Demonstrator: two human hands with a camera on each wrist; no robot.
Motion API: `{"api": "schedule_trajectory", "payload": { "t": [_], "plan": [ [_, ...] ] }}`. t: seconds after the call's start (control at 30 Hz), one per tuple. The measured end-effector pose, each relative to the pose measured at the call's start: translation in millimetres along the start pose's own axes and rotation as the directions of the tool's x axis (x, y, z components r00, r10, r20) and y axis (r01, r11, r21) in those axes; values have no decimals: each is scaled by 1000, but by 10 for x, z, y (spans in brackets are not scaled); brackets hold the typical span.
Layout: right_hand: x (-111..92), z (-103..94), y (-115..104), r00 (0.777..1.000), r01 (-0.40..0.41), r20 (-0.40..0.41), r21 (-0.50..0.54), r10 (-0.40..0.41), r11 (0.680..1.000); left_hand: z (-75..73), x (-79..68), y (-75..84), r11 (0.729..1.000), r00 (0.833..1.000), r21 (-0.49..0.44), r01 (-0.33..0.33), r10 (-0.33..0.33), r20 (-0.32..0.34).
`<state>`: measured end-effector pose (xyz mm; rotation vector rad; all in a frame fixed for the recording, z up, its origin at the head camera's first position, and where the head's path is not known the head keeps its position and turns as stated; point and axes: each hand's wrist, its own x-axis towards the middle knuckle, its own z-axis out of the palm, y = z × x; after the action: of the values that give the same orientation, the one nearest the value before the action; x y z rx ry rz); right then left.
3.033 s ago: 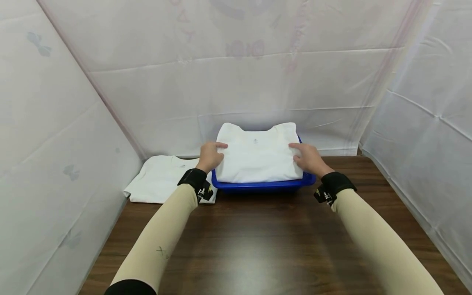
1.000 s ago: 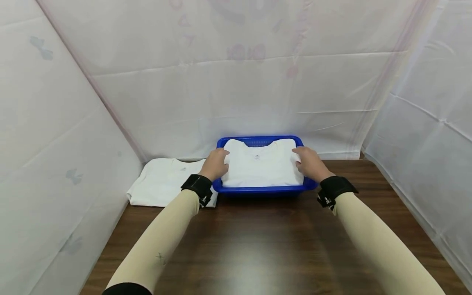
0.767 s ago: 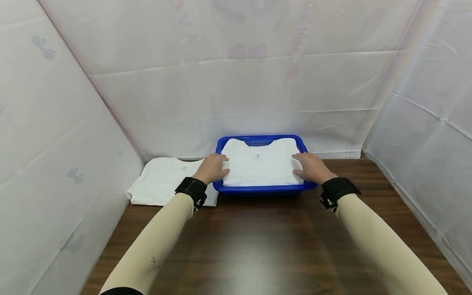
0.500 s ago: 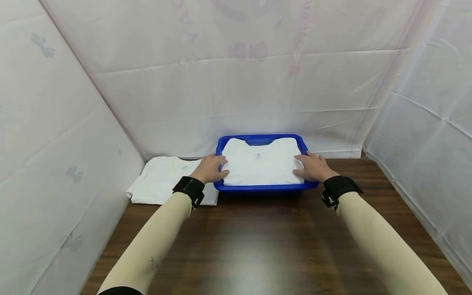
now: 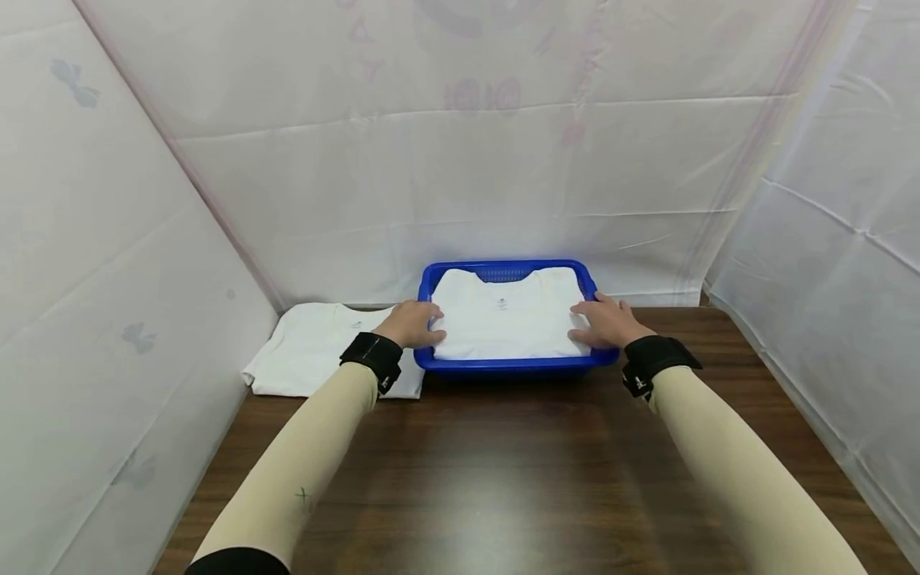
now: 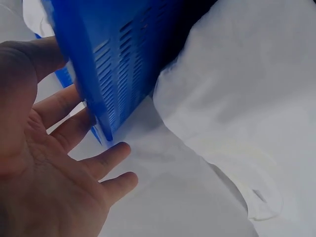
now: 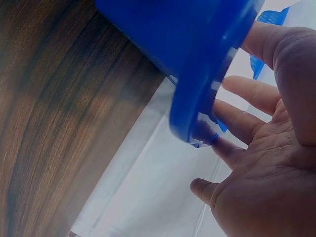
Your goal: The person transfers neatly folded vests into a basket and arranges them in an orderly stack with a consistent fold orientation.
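Observation:
A folded white T-shirt [image 5: 503, 327] lies inside a blue plastic basket [image 5: 503, 366], its neckline toward the back. My left hand [image 5: 410, 323] reaches over the basket's left rim, its fingertips and thumb at the shirt's left edge. On the opposite side, my right hand [image 5: 609, 323] does the same at the shirt's right edge. The left wrist view shows loosely spread fingers [image 6: 111, 160] across the slotted basket wall [image 6: 121, 64]. In the right wrist view, the right fingers [image 7: 242, 118] extend past the basket rim [image 7: 190, 108], some tips hidden behind it.
Another folded white T-shirt [image 5: 309, 355] lies on the table left of the basket, partly under my left wrist. The dark wooden table [image 5: 496, 479] is bounded by white sheeting [image 5: 460, 176] at the back and both sides; the basket stands close to the back sheet.
Three seconds ago the shirt stood higher, covering the basket's back rim, with my hands at its edges. It has come down into the basket, and my fingers have since spread along its sides.

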<state>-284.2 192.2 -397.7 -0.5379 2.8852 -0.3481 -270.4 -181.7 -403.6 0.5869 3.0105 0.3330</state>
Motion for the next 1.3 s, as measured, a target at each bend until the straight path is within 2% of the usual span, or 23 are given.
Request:
{"api": "schedule_trajectory", "payload": {
  "t": [0.2, 0.33, 0.47, 0.6, 0.73, 0.87, 1.0, 1.1, 1.17, 1.3],
  "plan": [
    [-2, -40, -8, 1000, 5, -16, -8, -5, 1000, -29, 3, 19, 996, 996, -81, 39, -32, 78],
    [3, -86, -31, 1000, 10, 3, -4, -10, 1000, -71, -3, 9, 993, 995, -116, 34, -22, 102],
    [13, -138, -48, 999, 47, 28, 11, -47, 999, -148, -44, -30, 986, 995, -168, 20, -2, 103],
    [11, -159, -30, 998, 64, 2, 100, -64, 993, -167, -103, -166, 970, 1000, -245, 11, -6, 21],
    [-69, -137, 40, 990, 112, -98, 159, -97, 981, -132, -187, -338, 951, 993, -309, 17, -51, -103],
    [-269, -66, 179, 959, 172, -254, 166, -126, 971, -54, -271, -533, 956, 981, -291, 47, -99, -166],
    [-496, 39, 320, 897, 239, -418, 178, -147, 954, 49, -396, -782, 965, 975, -247, 91, -137, -174],
    [-637, 111, 404, 850, 277, -503, 176, -155, 945, 158, -500, -985, 968, 972, -199, 150, -181, -148],
    [-720, 151, 450, 831, 280, -536, 172, -149, 944, 223, -577, -1091, 965, 969, -171, 199, -220, -113],
    [-881, 230, 526, 819, 253, -561, 171, -117, 952, 330, -722, -1193, 942, 947, -113, 317, -321, -20]
  ]
}}
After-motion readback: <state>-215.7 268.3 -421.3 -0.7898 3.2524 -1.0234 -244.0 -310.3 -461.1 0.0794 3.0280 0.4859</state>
